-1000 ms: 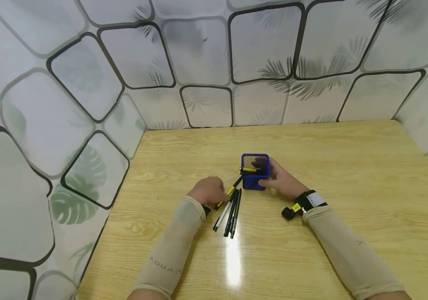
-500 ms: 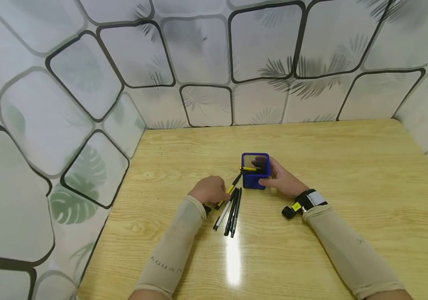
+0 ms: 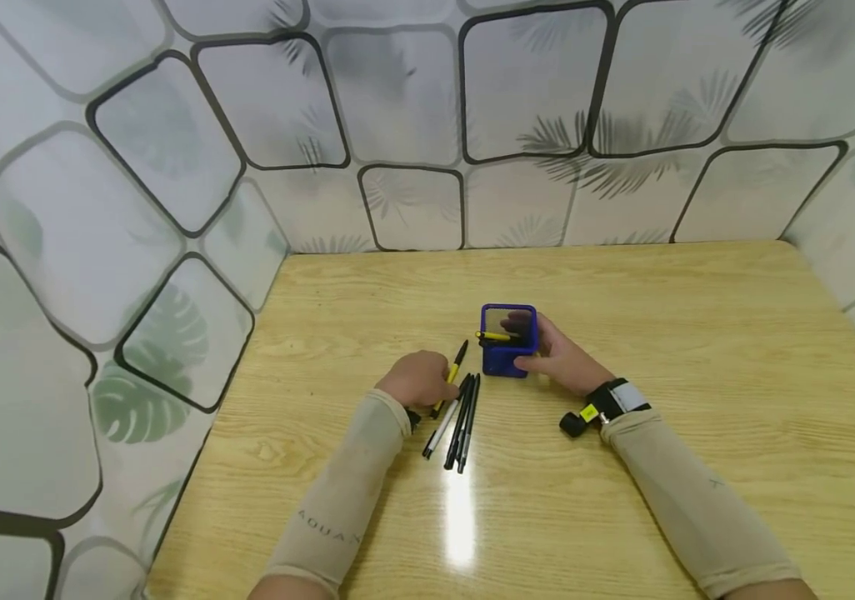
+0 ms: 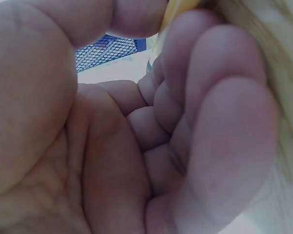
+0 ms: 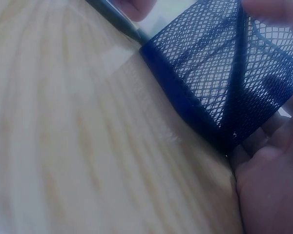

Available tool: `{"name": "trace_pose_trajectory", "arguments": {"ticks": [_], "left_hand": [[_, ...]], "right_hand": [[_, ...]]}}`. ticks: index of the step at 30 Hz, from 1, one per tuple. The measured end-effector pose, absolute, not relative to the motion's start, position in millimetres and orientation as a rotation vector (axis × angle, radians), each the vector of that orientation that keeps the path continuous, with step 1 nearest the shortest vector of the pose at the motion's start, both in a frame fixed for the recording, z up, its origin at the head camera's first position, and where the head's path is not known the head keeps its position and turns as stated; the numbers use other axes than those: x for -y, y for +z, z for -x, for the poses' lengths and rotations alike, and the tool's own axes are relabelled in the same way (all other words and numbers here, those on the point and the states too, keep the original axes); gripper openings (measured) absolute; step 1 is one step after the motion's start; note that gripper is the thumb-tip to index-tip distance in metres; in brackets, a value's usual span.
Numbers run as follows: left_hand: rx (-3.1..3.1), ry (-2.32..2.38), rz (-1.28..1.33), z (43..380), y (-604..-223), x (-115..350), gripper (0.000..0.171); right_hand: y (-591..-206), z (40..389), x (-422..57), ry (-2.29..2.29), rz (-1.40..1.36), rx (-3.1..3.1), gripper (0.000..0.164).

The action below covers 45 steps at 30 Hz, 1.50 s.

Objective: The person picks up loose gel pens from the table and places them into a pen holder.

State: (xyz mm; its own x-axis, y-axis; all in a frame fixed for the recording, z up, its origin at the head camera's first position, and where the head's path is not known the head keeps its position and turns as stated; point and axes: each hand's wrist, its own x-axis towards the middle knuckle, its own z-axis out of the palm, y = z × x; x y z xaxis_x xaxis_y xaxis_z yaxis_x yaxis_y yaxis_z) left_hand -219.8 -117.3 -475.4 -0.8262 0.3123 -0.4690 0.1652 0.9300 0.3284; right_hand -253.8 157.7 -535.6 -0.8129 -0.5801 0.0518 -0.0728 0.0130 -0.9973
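Note:
My left hand [image 3: 418,379] pinches a yellow-and-black pen [image 3: 457,360] between thumb and fingers, just above the table. A yellow strip of the pen [image 4: 178,7] shows at the fingertips in the left wrist view, where the other fingers are curled. My right hand [image 3: 566,360] grips a blue mesh pen holder [image 3: 504,362] from its right side, thumb in front and fingers behind. Inside the holder leans another yellow-and-black pen [image 3: 497,337]. The mesh wall [image 5: 205,63] fills much of the right wrist view.
Below the left hand lie a white pen with black ends [image 3: 438,433] and black pens [image 3: 465,425] side by side on the wooden table [image 3: 660,317]. A patterned wall [image 3: 412,208] stands behind the table. A strap with a small black device [image 3: 573,425] sits at the right wrist.
The yellow-and-black pen in my left hand has swung away from the pen holder, its far end moving left and standing steeper. My right hand and the holder have stayed in place.

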Motion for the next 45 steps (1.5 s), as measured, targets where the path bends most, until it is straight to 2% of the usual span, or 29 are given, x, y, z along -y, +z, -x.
{"name": "trace_pose_trajectory", "arguments": {"ticks": [11,17,24,30,36,45], "left_hand": [[-2.553,0.374,-0.300,223.5,-469.4,123.4,0.039],[-2.666,0.382,-0.340,230.0,-461.1,130.6,0.026],[-2.832,0.595,-0.376,230.8,-448.2,141.0,0.013],[-3.066,0.785,-0.506,228.9,-434.0,142.9,0.027],[-3.167,0.911,-0.601,225.5,-424.4,141.9,0.033],[-3.307,1.326,-0.854,220.1,-417.2,141.7,0.026]], "right_hand": [[-537.0,256.2,-158.8,-1.835,0.687,-1.955,0.077],[-534.2,256.7,-159.5,-1.845,0.733,-1.976,0.076],[-531.6,256.5,-159.7,-1.874,0.809,-1.961,0.072],[-524.3,254.3,-156.7,-1.920,0.859,-1.985,0.071],[-520.8,252.1,-153.9,-1.934,0.879,-2.010,0.071],[-518.7,248.5,-152.4,-1.927,0.851,-2.029,0.072]]}}
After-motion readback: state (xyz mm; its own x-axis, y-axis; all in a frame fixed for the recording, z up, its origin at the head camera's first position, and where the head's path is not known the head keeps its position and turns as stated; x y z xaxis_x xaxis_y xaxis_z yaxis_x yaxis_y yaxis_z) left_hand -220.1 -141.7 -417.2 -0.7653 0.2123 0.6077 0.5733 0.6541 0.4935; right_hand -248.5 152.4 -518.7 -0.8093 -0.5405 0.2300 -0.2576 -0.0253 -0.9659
